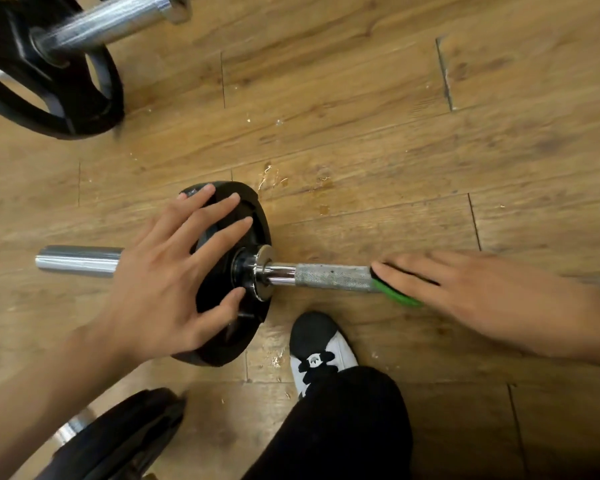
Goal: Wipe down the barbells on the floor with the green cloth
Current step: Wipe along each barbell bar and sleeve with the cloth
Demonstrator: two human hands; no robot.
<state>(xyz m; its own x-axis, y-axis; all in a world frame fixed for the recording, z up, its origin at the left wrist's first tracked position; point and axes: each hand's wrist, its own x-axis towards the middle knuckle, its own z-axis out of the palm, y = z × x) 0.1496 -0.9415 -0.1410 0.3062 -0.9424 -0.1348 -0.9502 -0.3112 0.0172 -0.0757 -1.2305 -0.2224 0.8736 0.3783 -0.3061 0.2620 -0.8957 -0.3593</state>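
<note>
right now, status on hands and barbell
Left hand flat on black plate. Right hand pressing green cloth on barbell shaft, fingers straight. Shoe close beside shaft, not touching.

No legible text or numbers found. Shoe (321, 355): small white trefoil-shaped emblem on the black tongue, no lettering readable. Weight plate (229, 344): pale mark at upper rim, too blurred to read.

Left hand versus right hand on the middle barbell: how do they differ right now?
The left hand has its fingers spread wide; the right hand has its fingers straight and close together. The left hand rests on the black weight plate, while the right hand presses the green cloth onto the knurled shaft. Both lie flat on the same barbell; neither curls round anything.
</note>
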